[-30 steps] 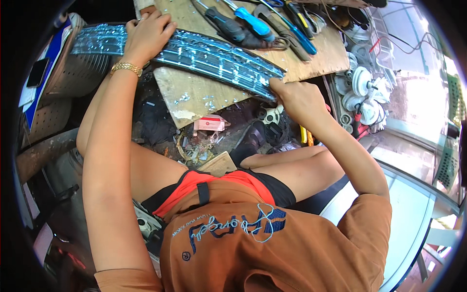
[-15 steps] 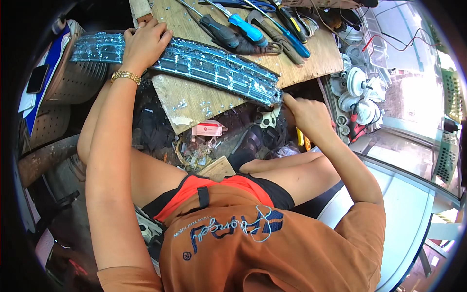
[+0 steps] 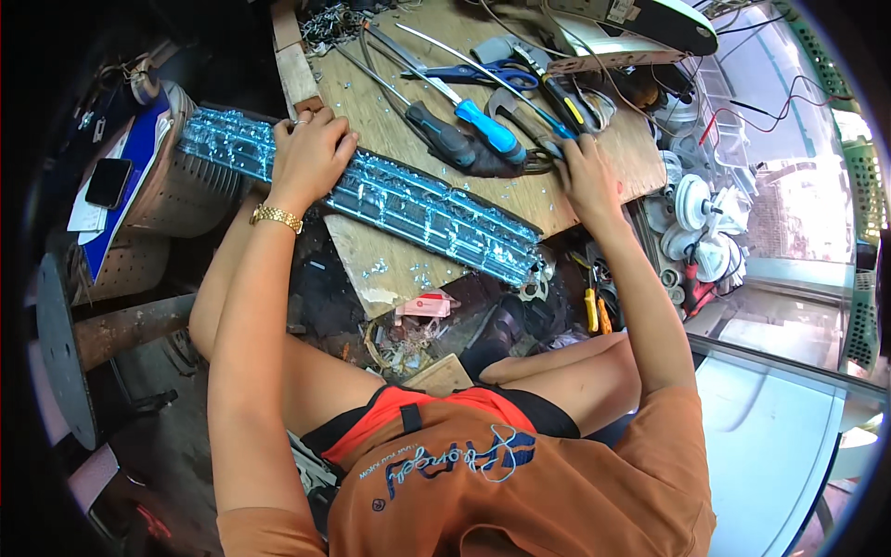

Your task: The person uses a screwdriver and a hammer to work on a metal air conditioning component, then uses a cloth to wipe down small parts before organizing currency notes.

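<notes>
A long, dark, grooved panel [image 3: 418,206] strewn with shiny flakes lies slantwise over the wooden board [image 3: 367,269]. My left hand [image 3: 316,153], with a gold bracelet at the wrist, clamps it near its left part. My right hand [image 3: 590,181] is at the board's right side, its fingers closed round the handle end of a long-shafted screwdriver [image 3: 483,71] with a teal-blue handle. Beside it lie a bright blue-handled screwdriver [image 3: 492,130], a dark-handled screwdriver [image 3: 444,136] and blue-handled scissors [image 3: 512,76]. The panel's right end is untouched.
A black-and-yellow tool [image 3: 561,100] lies behind my right hand. White round parts [image 3: 694,202] crowd the right side. Yellow-handled pliers [image 3: 592,308] sit below the board. At the left, a phone [image 3: 109,183] rests on a blue folder [image 3: 147,190] over a perforated bin [image 3: 195,200].
My right hand has left the panel's right end and moved up to the screwdriver handle. My left hand stays on the panel. The whole view has shifted, showing more of the board's far part.
</notes>
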The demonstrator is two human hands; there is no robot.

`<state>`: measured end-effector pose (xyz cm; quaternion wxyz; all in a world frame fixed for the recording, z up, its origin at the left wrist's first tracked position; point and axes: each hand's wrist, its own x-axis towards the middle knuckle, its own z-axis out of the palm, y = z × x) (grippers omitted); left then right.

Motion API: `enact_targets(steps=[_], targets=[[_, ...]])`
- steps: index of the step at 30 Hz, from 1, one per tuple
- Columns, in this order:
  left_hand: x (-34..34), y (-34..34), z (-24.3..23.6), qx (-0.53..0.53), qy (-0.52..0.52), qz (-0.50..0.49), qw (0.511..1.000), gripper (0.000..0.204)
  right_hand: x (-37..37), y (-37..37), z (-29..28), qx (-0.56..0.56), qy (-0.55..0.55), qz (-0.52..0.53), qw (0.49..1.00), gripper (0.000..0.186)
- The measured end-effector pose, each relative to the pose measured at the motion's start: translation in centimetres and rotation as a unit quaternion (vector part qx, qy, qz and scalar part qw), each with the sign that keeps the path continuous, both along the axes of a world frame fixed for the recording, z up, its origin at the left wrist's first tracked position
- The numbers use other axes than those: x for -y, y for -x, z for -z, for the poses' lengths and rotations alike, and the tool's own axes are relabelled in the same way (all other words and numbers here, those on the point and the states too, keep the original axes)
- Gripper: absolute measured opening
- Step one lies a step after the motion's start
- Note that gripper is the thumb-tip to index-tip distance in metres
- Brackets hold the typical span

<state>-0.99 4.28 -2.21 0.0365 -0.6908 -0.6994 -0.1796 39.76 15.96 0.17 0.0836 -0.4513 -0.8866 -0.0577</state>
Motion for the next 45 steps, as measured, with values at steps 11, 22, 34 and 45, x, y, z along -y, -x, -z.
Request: enact_targets(steps=[11, 22, 34, 45], targets=[[0.6, 0.8, 0.1, 0.0, 0.037, 0.002, 0.999, 0.026, 2.0, 11.2, -1.9, -0.194, -0.012, -0.123, 0.973, 0.029], [0.6, 0.3, -1.0, -0.048, -0.019, -0.013, 0.999, 0.023, 0.7, 18.7, 0.8, -0.045, -0.074, -0.088, 0.992, 0.029], [5.0, -13.8, -3.0, 0.086, 0.052, 0.235, 0.967, 0.088, 12.0, -8.3, -10.0, -0.226, 0.355, 0.031, 0.907, 0.042], [5.5, -20.7, -1.7, 0.111, 0.047, 0.094, 0.988, 0.094, 23.5, -18.7, -11.1, -0.204, 0.486, 0.179, 0.831, 0.044]])
